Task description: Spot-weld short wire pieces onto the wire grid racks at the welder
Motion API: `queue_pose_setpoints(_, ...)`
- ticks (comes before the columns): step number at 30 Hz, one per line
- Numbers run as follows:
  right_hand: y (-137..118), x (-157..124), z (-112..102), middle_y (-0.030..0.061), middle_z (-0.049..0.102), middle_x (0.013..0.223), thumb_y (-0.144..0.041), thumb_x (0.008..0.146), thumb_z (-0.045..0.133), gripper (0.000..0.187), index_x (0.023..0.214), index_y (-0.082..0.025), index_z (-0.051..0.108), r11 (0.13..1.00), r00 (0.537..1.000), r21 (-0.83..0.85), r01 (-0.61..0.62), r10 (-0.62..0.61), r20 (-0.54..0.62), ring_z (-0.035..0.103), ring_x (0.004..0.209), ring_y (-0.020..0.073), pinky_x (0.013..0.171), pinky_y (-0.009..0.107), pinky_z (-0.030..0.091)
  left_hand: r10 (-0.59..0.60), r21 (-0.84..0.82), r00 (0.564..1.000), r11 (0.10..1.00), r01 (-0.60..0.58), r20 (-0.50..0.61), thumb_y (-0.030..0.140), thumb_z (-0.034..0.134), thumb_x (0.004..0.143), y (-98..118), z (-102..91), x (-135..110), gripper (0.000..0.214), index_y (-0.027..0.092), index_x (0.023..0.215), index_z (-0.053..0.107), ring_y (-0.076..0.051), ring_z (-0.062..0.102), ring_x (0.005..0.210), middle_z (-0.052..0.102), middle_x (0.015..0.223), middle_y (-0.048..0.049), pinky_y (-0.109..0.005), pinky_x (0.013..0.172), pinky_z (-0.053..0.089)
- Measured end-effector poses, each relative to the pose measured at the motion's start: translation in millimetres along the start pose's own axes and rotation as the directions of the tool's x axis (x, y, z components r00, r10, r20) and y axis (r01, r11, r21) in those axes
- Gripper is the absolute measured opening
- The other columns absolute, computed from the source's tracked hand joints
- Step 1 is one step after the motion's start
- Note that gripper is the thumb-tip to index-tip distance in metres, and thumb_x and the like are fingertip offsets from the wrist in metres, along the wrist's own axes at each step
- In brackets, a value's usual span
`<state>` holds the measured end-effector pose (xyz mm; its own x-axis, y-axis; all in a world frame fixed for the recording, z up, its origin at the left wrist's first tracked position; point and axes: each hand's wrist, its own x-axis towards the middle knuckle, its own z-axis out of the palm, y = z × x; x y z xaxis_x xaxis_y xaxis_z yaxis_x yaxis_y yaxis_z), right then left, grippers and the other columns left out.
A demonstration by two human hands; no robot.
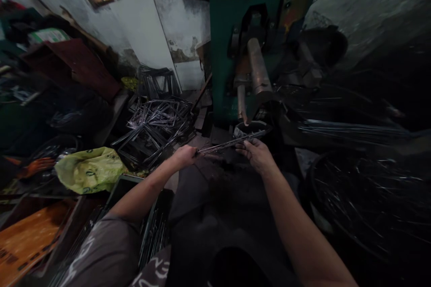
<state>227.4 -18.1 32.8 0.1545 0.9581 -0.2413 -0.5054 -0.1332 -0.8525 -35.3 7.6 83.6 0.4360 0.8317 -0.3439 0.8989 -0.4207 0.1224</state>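
Note:
Both my hands hold one thin metal rod piece (pixel 226 144) that runs level in front of a green press machine (pixel 235 31). My left hand (pixel 185 156) is closed round its near left end. My right hand (pixel 256 152) is closed on it further right. The rod's far end lies under the machine's steel ram (pixel 258 69), beside a dark round die (pixel 252 128). My dark apron fills the view below the hands.
A heap of bent wire frames (pixel 156 123) lies on the floor to the left. A yellow plastic bag (pixel 89 169) sits nearer left. Long rods (pixel 350 128) lie at the right, with round wire hoops (pixel 370 202) below them. An orange board (pixel 27 237) is at bottom left.

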Motion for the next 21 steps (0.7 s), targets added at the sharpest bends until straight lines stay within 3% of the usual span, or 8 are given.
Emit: queue_pose_setpoints(21,-15,34,-1,0.0008,0.064,0.073,-0.033,0.052,0.085,0.036,0.073,-0.016,0.061,0.998,0.999,-0.029,0.054,-0.054,0.009,0.064,0.067,0.0148,0.066,0.031,0.058,0.034,-0.066,0.998,0.997,-0.037,-0.045,0.045,0.041,0.090,2,-7.2,28,0.042,0.013,0.081,0.067,-0.018,0.063,0.070,0.066,0.073,-0.0108,-0.024,0.062,0.042)
